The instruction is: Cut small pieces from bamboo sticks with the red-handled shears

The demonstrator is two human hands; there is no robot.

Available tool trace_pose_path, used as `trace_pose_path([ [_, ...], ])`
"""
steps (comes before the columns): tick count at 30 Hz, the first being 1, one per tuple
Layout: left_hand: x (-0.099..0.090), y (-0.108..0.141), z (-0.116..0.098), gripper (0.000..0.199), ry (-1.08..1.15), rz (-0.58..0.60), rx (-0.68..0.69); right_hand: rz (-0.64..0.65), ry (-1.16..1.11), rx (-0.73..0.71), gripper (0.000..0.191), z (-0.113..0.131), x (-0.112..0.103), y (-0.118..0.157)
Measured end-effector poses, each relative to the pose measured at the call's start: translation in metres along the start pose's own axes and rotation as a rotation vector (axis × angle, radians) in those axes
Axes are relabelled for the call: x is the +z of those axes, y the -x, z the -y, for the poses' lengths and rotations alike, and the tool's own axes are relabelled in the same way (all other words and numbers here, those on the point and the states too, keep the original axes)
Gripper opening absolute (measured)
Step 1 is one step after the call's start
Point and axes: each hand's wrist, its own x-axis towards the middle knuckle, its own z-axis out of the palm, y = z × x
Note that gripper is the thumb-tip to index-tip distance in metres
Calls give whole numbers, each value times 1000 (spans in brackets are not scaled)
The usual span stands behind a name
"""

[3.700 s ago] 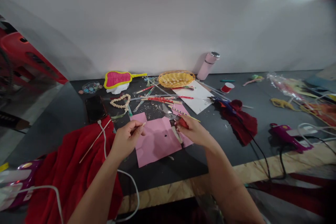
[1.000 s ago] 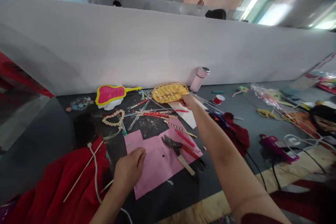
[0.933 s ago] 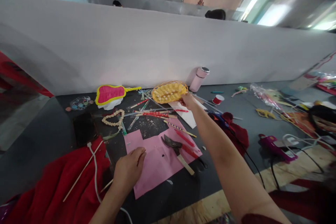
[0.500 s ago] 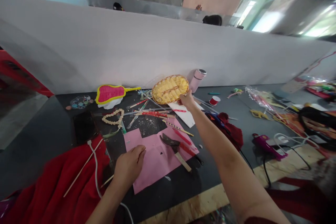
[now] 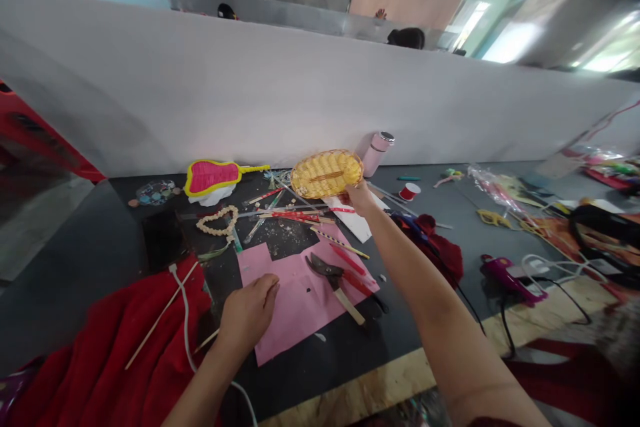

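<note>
Gripping the tilted wicker basket [image 5: 325, 177] by the rim with the right hand [image 5: 359, 199]; holding the left hand [image 5: 249, 312], with fingers curled together, over pink paper [image 5: 295, 303] near pruning shears [image 5: 327, 269].

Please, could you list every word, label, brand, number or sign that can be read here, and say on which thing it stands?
No text can be read.
Red-patterned sticks: the marks are too small to read.
Purple power strip: any print is too small and blurred.
Pink flask: no lettering can be made out.
Red thread spool: no label can be made out.
</note>
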Motion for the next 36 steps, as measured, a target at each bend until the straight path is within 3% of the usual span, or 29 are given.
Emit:
trace_pose_path([
  [5, -2, 1, 0, 30, 10, 0, 1, 30, -20, 143, 33, 0, 6, 12],
  [9, -7, 1, 2, 32, 20, -10, -22, 112, -27, 175, 9, -2, 23, 34],
  [11, -11, 2, 4, 33, 41, -51, -44, 170, -38, 164, 1, -1, 34, 48],
  [17, -33, 3, 15, 40, 189, -291, -164, 424, -8, 154, 3, 6, 63, 91],
  [22, -47, 2, 22, 35, 186, -266, -200, 597, 115, 143, 6, 0, 77, 110],
  [25, -49, 3, 24, 24, 182, -244, -216, 611, 223, 79, 24, -1, 77, 97],
  [27, -51, 5, 25, 23, 200, -301, -267, 559, 308, -5, 35, 2, 75, 79],
  [32, -63, 12, 31, 30, 249, -552, -429, 366, 602, -265, 18, 6, 85, 25],
  [36, -70, 18, 35, 31, 290, -754, -484, 442, 817, -396, 23, -1, 104, 5],
])
